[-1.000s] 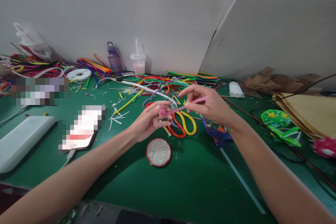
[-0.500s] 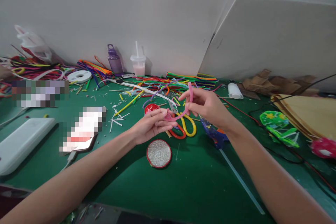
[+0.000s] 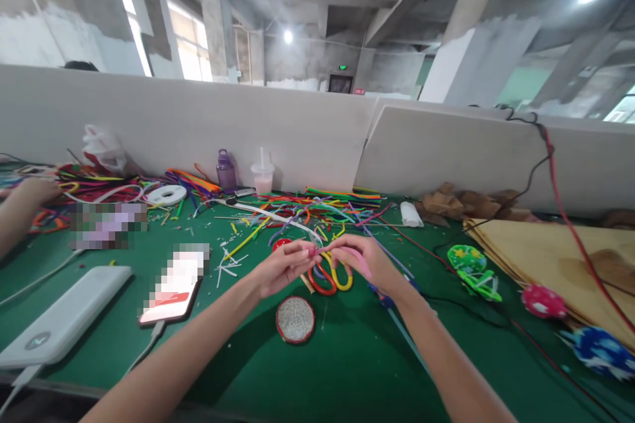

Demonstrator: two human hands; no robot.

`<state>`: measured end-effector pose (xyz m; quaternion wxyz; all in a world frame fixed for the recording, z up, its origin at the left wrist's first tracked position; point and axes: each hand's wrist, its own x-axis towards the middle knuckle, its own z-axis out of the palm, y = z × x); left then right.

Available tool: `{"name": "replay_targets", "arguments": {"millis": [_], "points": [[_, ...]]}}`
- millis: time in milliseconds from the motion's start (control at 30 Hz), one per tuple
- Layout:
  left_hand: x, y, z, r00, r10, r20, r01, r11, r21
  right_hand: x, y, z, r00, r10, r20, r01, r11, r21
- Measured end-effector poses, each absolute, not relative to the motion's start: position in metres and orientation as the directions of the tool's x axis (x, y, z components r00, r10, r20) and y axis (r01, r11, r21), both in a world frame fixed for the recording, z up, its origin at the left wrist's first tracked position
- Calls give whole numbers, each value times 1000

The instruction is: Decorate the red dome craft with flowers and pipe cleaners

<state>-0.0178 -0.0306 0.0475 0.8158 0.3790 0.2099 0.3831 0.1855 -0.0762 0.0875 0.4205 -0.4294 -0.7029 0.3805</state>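
A pink pipe cleaner (image 3: pixel 361 263) runs between my two hands above the table. My left hand (image 3: pixel 282 269) pinches its coiled end between thumb and fingertips. My right hand (image 3: pixel 368 262) is closed on the loose length, which lies bent across the fingers. Just under the hands are scissors (image 3: pixel 344 285) with red and yellow handles, their blades partly hidden. A red object (image 3: pixel 281 244) shows behind my left fingers. Nearer me, a round red-rimmed dish (image 3: pixel 294 342) holds small white beads (image 3: pixel 295 318). The blue glue gun (image 3: pixel 380 296) is mostly covered by my right wrist; a clear glue stick (image 3: pixel 411 338) extends from it.
Loose pipe cleaners (image 3: pixel 317 208) spread along the back before a grey partition (image 3: pixel 238 119). At left are a phone (image 3: pixel 173 284), a white power bank (image 3: pixel 64 317) and a co-worker's hand (image 3: pixel 40 192). A purple bottle (image 3: pixel 226 173) and a drink cup (image 3: pixel 262 178) stand behind. Cables cross the right side.
The view has tilted up, showing more of the room. My right hand has turned over and come closer to my left; the pink pipe cleaner's free end now points down toward me instead of up.
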Motion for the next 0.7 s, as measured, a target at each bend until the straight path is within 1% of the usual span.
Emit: {"name": "replay_targets", "arguments": {"millis": [67,100,167,233,333,500,700], "points": [[-17,-32,40,587,807,-58,-451,385,805,176,-72,75,-264,921,286,214,345,-914],[-17,-33,36,565,822,-68,-462,384,799,171,-70,69,-231,926,298,167,339,-926],[-18,-34,28,521,849,-91,-509,395,765,164,-67,56,-137,943,302,66,313,-947],[-19,-35,21,507,853,-125,-557,434,708,159,-66,46,-87,944,317,20,320,-947],[-19,-37,15,517,845,-137,-577,462,673,156,-69,37,-72,943,324,-24,323,-946],[-14,-41,15,565,821,-85,-598,479,643,155,-71,32,-77,944,320,-72,315,-946],[-7,-44,20,592,805,-39,-604,475,640,156,-71,28,-74,938,339,-117,329,-937]]}}
